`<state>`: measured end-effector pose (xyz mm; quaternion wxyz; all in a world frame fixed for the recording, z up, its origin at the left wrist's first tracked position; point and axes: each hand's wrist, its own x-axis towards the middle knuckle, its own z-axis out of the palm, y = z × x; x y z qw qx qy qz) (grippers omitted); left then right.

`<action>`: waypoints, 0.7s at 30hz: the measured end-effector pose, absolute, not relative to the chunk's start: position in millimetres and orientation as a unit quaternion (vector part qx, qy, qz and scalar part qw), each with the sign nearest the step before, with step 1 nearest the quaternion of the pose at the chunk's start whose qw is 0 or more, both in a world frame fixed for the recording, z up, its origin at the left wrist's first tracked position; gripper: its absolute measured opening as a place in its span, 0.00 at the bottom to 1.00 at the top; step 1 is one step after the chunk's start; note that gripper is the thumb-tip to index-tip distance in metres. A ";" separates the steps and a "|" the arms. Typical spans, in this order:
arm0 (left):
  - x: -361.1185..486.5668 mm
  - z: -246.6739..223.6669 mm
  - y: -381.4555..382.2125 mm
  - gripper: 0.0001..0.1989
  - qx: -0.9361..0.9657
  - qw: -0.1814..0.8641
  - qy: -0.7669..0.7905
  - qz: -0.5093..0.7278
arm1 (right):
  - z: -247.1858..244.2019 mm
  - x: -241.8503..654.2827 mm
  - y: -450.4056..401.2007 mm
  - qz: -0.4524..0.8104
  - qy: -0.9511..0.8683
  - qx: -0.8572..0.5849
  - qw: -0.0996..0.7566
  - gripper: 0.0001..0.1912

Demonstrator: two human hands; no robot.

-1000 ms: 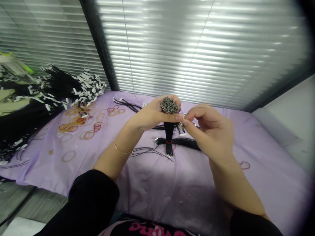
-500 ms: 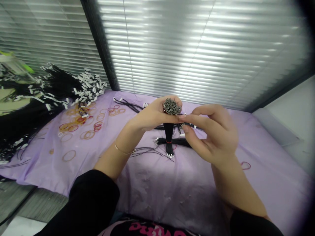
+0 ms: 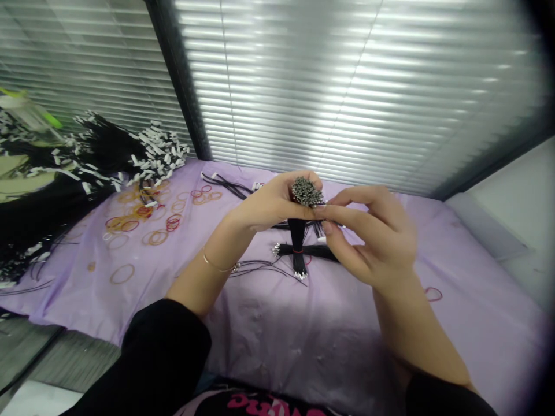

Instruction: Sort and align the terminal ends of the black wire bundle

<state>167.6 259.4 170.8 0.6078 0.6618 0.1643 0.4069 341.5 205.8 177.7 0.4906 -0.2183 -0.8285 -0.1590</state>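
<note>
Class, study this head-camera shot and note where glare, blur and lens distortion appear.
In the head view, the window blinds glare brightly; the right hand looks slightly soft from motion; the window frame leans from the wide lens; the picture's corners darken; the wire bundle stays fairly sharp.

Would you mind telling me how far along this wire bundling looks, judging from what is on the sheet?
Done: one black wire bundle lies banded in red on the lilac sheet. In hand: the left hand holds a second wire bundle upright, metal tips up, the right hand beside them. Left: a large heap of white-tagged black wires and loose rubber bands.
</note>
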 end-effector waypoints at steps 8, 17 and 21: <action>169.3 171.7 258.6 0.18 0.649 0.612 0.169 0.420 | 177.6 341.4 207.7 -0.160 -0.839 -0.201 0.480 0.15; 170.4 175.0 255.0 0.16 0.663 0.585 0.179 0.432 | 173.9 338.1 207.4 -0.173 -0.819 -0.210 0.504 0.15; 174.7 172.8 253.5 0.16 0.671 0.570 0.173 0.441 | 170.7 334.5 205.0 -0.151 -0.794 -0.235 0.540 0.12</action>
